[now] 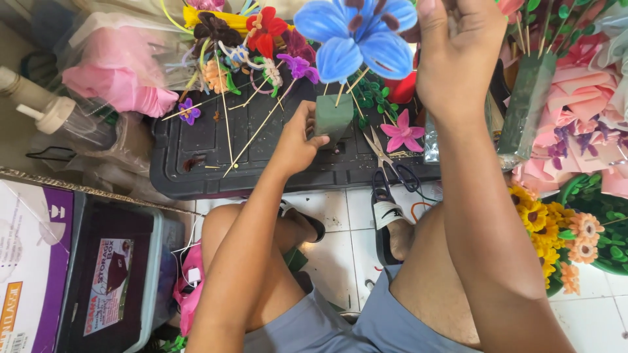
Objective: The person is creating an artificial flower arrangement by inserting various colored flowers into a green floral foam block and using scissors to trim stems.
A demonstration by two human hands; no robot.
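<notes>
Green foam block [333,119] standing upright on the black tray [196,176] near its front edge, gripped at its left side by left hand [297,140], fingers curled round. One blue flower [356,36] directly above, sticks slanting down into block top. Right hand [458,52] nearer the bloom, pinching beside petals. One pair of scissors [386,160] just right of block.

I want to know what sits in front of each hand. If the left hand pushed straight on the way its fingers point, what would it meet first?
The left hand already has its fingers on the green foam block. Going on, it would probably meet the thin sticks under the blue flower, though depth is unclear.
</notes>
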